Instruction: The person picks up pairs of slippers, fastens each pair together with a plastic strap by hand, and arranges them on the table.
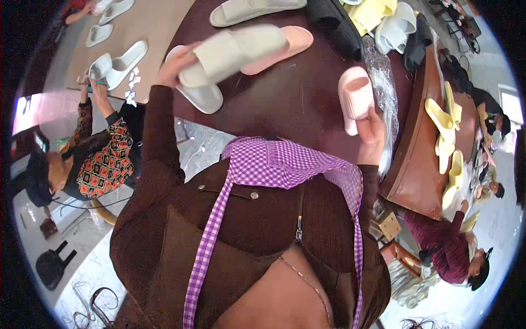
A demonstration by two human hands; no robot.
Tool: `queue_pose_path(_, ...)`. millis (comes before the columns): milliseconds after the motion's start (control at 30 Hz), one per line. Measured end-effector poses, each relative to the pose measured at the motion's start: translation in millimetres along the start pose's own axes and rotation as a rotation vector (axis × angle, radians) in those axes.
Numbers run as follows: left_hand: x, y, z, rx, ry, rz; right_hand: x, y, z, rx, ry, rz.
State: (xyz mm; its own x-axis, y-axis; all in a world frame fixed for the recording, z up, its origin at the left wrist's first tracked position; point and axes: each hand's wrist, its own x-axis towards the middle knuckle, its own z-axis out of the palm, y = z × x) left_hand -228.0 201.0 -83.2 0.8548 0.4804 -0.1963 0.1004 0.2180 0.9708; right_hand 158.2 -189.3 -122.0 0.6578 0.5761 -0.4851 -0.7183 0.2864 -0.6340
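Observation:
At the left side of the dark red table [274, 104], my left hand [178, 63] is closed on the heel end of a pale grey slide slipper [238, 52], slightly blurred. Beneath it lies a white slipper [203, 100], and a peach slipper [296, 45] shows partly behind its far end. My right hand [371, 134], at the table's right, grips a pale pink slipper [359, 98] by its lower end; a second pink sole seems to sit against it. Another pale slipper [235, 12] rests at the far edge.
Black slippers [337, 24], yellow slippers [372, 16] and white slippers [395, 30] are heaped at the far right, beside crumpled clear plastic [383, 82]. Yellow slippers [444, 129] lie on a brown table to the right. A co-worker [104, 148] handles white slippers [118, 66] at the left.

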Motion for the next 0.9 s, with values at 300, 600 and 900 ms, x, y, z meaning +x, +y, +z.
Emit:
queue_pose_path(300,62,-75,-28,0.827,0.728,0.139,-3,48,-16,0.137,0.087,0.029)
queue_pose_path(600,108,-60,138,1.285,0.392,0.673,-28,51,-28,-1.13,0.491,-0.766)
queue_pose_path(900,139,-72,142,1.5,0.233,-0.023,-6,47,-54,-1.434,0.43,-0.382)
